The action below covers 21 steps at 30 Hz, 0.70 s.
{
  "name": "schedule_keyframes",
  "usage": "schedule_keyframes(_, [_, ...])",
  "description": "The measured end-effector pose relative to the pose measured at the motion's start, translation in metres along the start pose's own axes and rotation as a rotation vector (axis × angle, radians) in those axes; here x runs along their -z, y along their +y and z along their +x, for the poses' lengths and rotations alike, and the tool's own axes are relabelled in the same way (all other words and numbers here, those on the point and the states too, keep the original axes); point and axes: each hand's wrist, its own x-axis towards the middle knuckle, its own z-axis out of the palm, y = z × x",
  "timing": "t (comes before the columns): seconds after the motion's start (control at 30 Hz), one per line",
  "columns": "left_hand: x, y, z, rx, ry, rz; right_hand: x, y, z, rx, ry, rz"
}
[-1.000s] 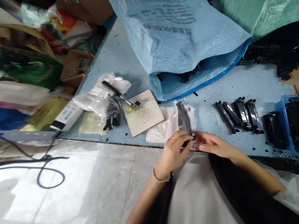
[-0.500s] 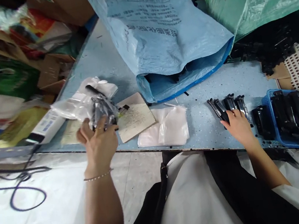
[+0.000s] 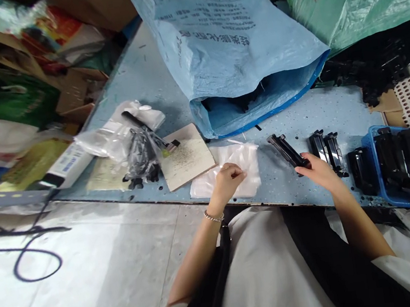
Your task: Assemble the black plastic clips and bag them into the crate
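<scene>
A blue speckled table [image 3: 144,76] stands over a pale tiled floor [image 3: 102,267]. In the head view, a big blue sack [image 3: 222,55] lies on the table, its mouth facing the person, with a green sack [image 3: 355,3] at the far right. The right hand [image 3: 316,171] grips the near end of a pair of black parts [image 3: 285,150], which slant away to the left over the table. More black parts [image 3: 327,151] lie just right of the fingers, short of a blue basket [image 3: 370,144] filled with others. The left hand [image 3: 229,183] is over a stack of clear bags [image 3: 249,162], thumb and fingers drawn narrow; I cannot tell whether it holds one. Left of it are a flat board [image 3: 187,161] and a filled bag [image 3: 140,152].
</scene>
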Motion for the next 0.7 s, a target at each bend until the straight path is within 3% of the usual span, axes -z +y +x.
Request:
schedule_keyframes(0.13, [0.005, 0.006, -0.003, 0.078, -0.002, -0.12, -0.025, -0.015, -0.004, 0.029, -0.271, 0.841])
schedule_keyframes(0.23, [0.001, 0.01, -0.004, 0.07, 0.001, -0.093, -0.046, -0.026, -0.011, -0.015, -0.496, 1.122])
schedule_keyframes(0.33, [-0.002, 0.011, -0.006, 0.066, 0.096, -0.036, -0.063, -0.02, -0.018, -0.159, -0.665, 1.266])
schedule_keyframes(0.4, [-0.001, 0.012, -0.008, -0.015, 0.142, 0.028, -0.071, -0.009, -0.021, -0.284, -0.77, 1.309])
schedule_keyframes(0.5, [0.004, 0.013, -0.012, -0.137, 0.092, 0.134, -0.075, 0.006, -0.027, -0.39, -0.776, 1.342])
schedule_keyframes(0.6, [0.005, 0.014, -0.011, -0.006, 0.022, 0.068, -0.07, 0.007, -0.032, -0.364, -0.709, 1.387])
schedule_keyframes(0.7, [0.003, 0.014, -0.007, 0.166, 0.038, -0.047, -0.066, -0.001, -0.037, -0.312, -0.744, 1.386])
